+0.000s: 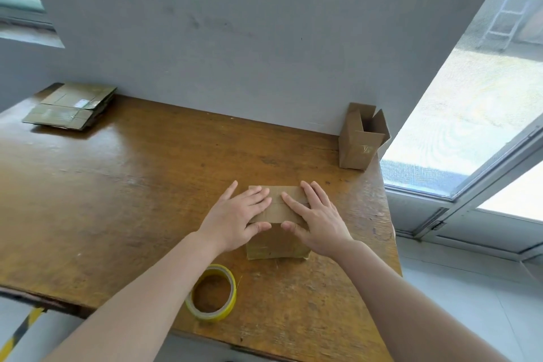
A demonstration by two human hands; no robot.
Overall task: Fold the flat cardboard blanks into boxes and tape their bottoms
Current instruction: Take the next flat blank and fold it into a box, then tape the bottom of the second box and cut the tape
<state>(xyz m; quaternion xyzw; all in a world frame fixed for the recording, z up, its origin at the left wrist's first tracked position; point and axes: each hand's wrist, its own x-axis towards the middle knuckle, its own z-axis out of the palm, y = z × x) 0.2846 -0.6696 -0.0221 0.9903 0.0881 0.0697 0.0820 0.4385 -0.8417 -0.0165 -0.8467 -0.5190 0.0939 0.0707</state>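
Note:
A small brown cardboard box (276,239) stands on the wooden table (117,185) with its closed flaps facing up. My left hand (238,216) lies flat on the left flap, thumb on the near side wall. My right hand (316,219) presses flat on the right flap, thumb also on the near wall. Both hands have fingers spread and touch the box top. A roll of yellow-edged tape (213,292) lies flat on the table just in front of the box, under my left forearm. A stack of flat cardboard blanks (72,106) sits at the far left corner.
A folded open-topped box (361,138) stands at the table's far right corner against the grey wall. The table's right edge runs close to the box under my hands, with a glass door and tiled floor beyond. A striped pole shows at the bottom left.

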